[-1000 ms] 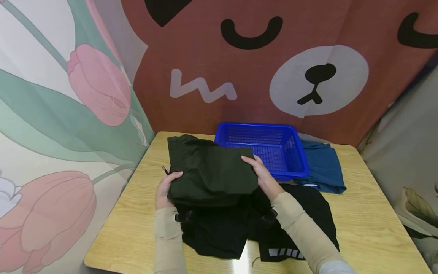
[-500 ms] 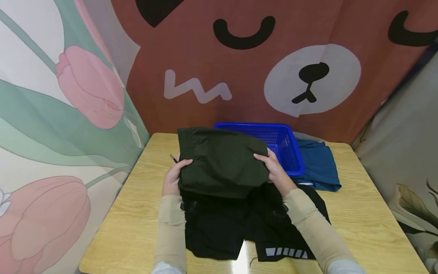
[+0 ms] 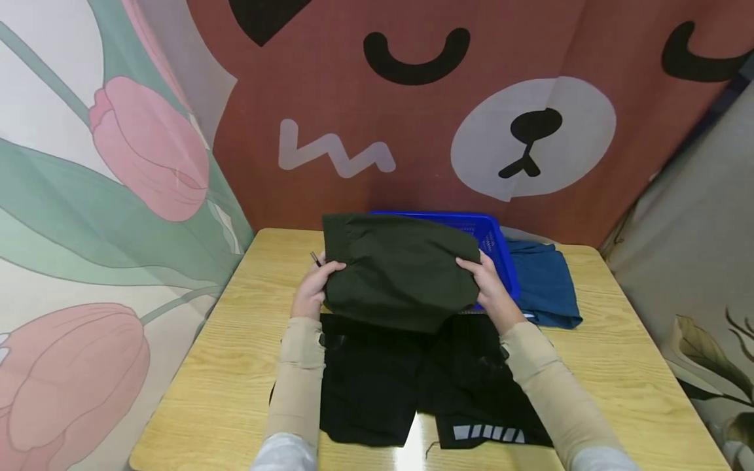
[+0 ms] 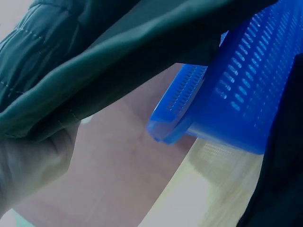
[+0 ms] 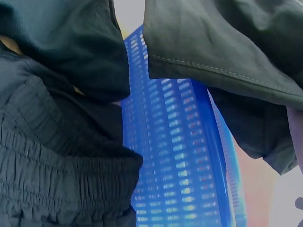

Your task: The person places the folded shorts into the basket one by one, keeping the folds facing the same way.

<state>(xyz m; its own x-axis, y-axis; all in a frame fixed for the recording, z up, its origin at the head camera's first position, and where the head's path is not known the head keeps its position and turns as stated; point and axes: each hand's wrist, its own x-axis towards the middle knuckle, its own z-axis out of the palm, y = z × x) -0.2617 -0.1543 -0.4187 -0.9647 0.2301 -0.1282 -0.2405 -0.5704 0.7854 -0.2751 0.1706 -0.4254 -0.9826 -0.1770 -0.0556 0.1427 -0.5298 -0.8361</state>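
Note:
Dark green shorts [image 3: 400, 271], folded over, hang above the table between both hands. My left hand [image 3: 314, 286] pinches their gathered waistband end, thumb on top and fingers behind the cloth. At the leg end my right hand [image 3: 491, 284] grips the hem the same way. A short dark cord tip [image 3: 315, 259] pokes out by the left thumb. In the left wrist view the green shorts [image 4: 113, 61] pass over the hand, hiding its fingers. A stitched hem of the shorts [image 5: 213, 59] shows in the right wrist view. Below lie black shorts [image 3: 371, 386] with white stripes on one leg.
A blue plastic basket [image 3: 501, 252] stands at the back of the wooden table [image 3: 224, 366], partly hidden by the green shorts. Folded blue clothing [image 3: 544, 284] lies right of the basket. Printed cloth [image 3: 330, 78] hangs behind the table.
Both hands have carried the green shorts rightward and a little upward, farther over the basket. More of the black shorts shows beneath. The view has shifted slightly.

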